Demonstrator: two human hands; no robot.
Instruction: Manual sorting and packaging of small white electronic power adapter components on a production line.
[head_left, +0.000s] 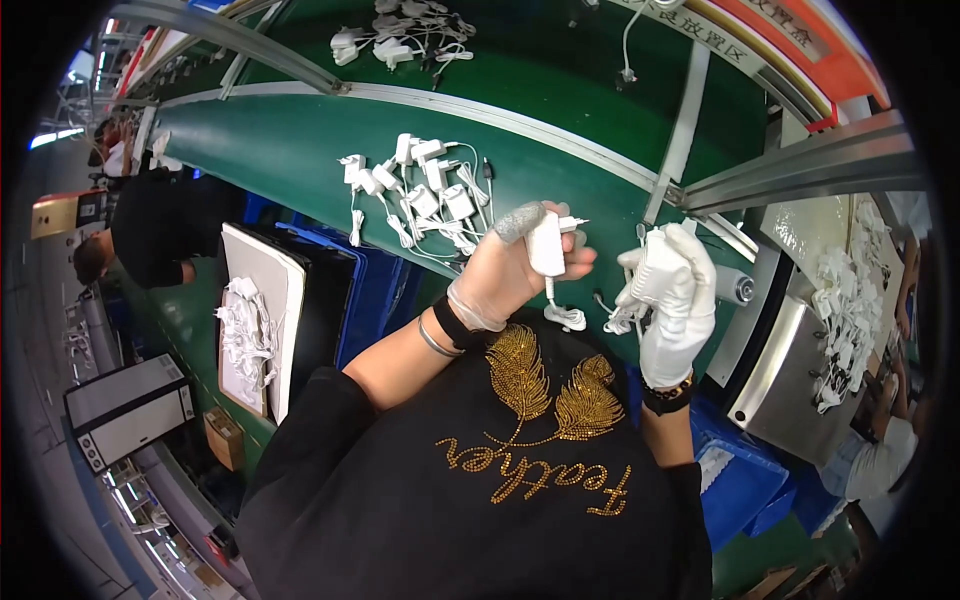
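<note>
Over the front of the green workbench [290,135], my left hand [508,262] is closed round a white power adapter [546,248]. Its plug prongs point right and its coiled white cord [566,318] hangs below. A grey cover sits on this hand's thumb. To the right, my right hand [676,305], in a white glove, grips another white power adapter [657,270], whose bundled cord [622,318] dangles beneath. The glove hides part of that adapter. Beyond my left hand lies a loose pile of white adapters [425,190] with their cords.
More adapters [405,35] lie on the far green surface past a metal rail [500,122]. At left stands a tray of adapters [250,335] near blue bins [375,300]. Right of me are a silver metal box [775,365], a cylinder [735,287] and another adapter heap [850,310]. A person [165,230] works at far left.
</note>
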